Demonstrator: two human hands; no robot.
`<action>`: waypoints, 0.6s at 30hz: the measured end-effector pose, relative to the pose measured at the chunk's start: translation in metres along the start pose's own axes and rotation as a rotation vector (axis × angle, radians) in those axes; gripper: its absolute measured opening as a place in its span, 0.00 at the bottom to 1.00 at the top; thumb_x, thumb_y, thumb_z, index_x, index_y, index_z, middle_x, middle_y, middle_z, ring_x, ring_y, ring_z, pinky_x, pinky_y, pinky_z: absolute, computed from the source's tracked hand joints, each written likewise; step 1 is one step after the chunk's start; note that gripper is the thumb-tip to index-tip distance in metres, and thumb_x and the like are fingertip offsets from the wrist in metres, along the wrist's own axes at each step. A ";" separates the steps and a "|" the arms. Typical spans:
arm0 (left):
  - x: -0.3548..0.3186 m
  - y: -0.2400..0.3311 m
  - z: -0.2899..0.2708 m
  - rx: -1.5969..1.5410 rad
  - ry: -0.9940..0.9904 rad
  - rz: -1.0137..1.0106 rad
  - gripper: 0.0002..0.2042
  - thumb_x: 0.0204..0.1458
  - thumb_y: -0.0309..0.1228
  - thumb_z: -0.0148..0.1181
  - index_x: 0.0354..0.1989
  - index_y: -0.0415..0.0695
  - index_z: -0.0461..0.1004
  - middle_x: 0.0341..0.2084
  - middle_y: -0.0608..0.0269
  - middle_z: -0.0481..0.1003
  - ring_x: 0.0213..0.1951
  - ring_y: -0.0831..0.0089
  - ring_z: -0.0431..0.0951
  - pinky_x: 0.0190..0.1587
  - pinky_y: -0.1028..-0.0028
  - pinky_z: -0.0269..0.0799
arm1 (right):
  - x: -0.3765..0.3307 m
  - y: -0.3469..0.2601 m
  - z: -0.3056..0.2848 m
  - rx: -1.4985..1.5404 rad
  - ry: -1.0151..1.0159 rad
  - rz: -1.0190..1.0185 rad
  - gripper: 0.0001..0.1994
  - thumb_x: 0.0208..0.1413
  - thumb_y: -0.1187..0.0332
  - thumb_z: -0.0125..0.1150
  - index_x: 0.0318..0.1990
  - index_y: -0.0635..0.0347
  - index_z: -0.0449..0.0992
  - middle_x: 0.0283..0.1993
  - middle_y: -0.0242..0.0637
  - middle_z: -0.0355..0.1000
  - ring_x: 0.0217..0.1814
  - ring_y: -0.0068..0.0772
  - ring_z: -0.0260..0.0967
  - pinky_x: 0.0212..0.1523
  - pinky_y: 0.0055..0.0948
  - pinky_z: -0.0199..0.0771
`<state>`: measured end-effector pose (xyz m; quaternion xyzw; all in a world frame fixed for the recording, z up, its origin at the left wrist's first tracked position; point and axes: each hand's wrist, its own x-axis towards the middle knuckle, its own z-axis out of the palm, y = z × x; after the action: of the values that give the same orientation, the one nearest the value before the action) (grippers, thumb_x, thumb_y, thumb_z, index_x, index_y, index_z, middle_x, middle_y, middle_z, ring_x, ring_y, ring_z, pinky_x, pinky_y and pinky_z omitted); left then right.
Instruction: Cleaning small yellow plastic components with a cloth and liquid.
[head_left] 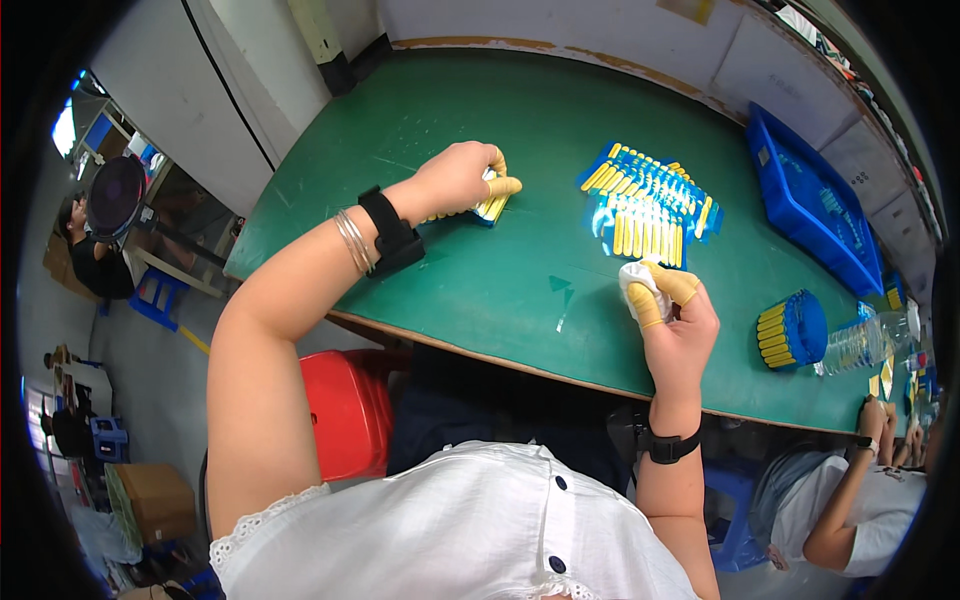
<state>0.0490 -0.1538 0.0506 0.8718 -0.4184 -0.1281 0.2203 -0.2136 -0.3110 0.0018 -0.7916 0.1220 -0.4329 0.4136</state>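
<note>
My left hand [462, 178] reaches over the table with yellow finger cots on its fingertips. Its fingers close on a blue-and-yellow striped piece [491, 208] lying on the green top; the hand covers much of it. At the near side, my right hand [676, 318], also in yellow finger cots, pinches a crumpled white cloth [634, 277]. Just beyond the cloth lies a spread pile of blue pieces with rows of yellow bars [648, 236], overlapping and shining in the light.
A blue tray [770, 190] stands along the right wall. Nearer are a round blue holder ringed with yellow bars [790, 333] and a clear plastic bottle [858, 345]. Another person's hand [876, 420] works at the right table edge. A red stool [345, 415] stands below the front edge.
</note>
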 end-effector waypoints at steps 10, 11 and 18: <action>-0.003 0.012 -0.015 -0.509 0.046 0.043 0.15 0.60 0.41 0.60 0.34 0.38 0.74 0.26 0.67 0.76 0.29 0.81 0.74 0.34 0.75 0.72 | -0.001 -0.006 -0.006 -0.019 0.001 -0.047 0.10 0.45 0.73 0.74 0.37 0.62 0.82 0.35 0.40 0.76 0.34 0.31 0.74 0.35 0.26 0.73; -0.005 0.014 -0.019 -0.640 -0.011 0.061 0.13 0.62 0.38 0.58 0.33 0.40 0.74 0.26 0.71 0.75 0.28 0.85 0.72 0.33 0.78 0.70 | 0.002 -0.014 -0.009 -0.026 -0.121 -0.015 0.11 0.46 0.73 0.74 0.39 0.62 0.81 0.35 0.40 0.76 0.34 0.31 0.74 0.36 0.27 0.73; -0.033 0.042 -0.037 -1.204 -0.247 0.305 0.14 0.64 0.41 0.52 0.41 0.42 0.72 0.39 0.62 0.80 0.36 0.81 0.80 0.40 0.79 0.77 | 0.060 -0.064 0.000 0.388 -0.775 0.472 0.40 0.49 0.77 0.68 0.70 0.60 0.54 0.59 0.47 0.69 0.45 0.31 0.75 0.43 0.27 0.76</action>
<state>0.0154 -0.1412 0.1049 0.5044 -0.4150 -0.4080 0.6379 -0.1886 -0.3038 0.0856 -0.7535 0.0521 -0.0157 0.6552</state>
